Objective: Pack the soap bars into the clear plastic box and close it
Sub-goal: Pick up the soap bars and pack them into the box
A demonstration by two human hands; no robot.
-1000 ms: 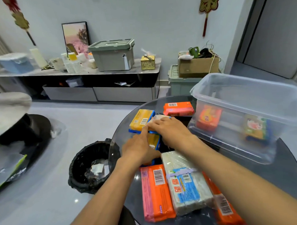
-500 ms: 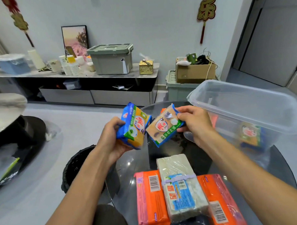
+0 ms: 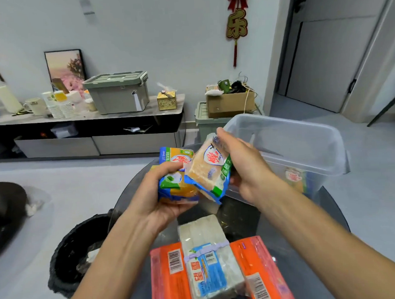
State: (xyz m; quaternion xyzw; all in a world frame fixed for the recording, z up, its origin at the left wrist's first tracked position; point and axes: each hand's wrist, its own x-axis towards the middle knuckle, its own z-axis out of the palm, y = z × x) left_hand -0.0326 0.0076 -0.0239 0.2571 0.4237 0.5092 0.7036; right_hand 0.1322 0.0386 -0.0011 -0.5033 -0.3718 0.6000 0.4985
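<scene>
My left hand point(image 3: 156, 195) grips a yellow soap bar in a blue and green wrapper point(image 3: 177, 183). My right hand point(image 3: 246, 167) holds a paler soap bar of the same brand point(image 3: 209, 169), tilted against the first one. Both are lifted above the dark round glass table point(image 3: 328, 200). The clear plastic box point(image 3: 303, 143) stands open just right of my right hand, with a wrapped soap point(image 3: 295, 177) showing through its wall. Near me on the table lie an orange soap pack point(image 3: 168, 275), a white pack with a blue label point(image 3: 209, 260) and another orange pack point(image 3: 261, 270).
A black bin with a bag point(image 3: 79, 254) stands on the floor left of the table. Behind are a low cabinet point(image 3: 90, 130) with a grey-green storage box point(image 3: 118, 91), cups and a gold box, plus a cardboard box point(image 3: 230, 103) on a green crate.
Both hands picked one soap bar each off the table and lifted them. Since half a second ago the two bars have come together and risen, drifting toward the clear box.
</scene>
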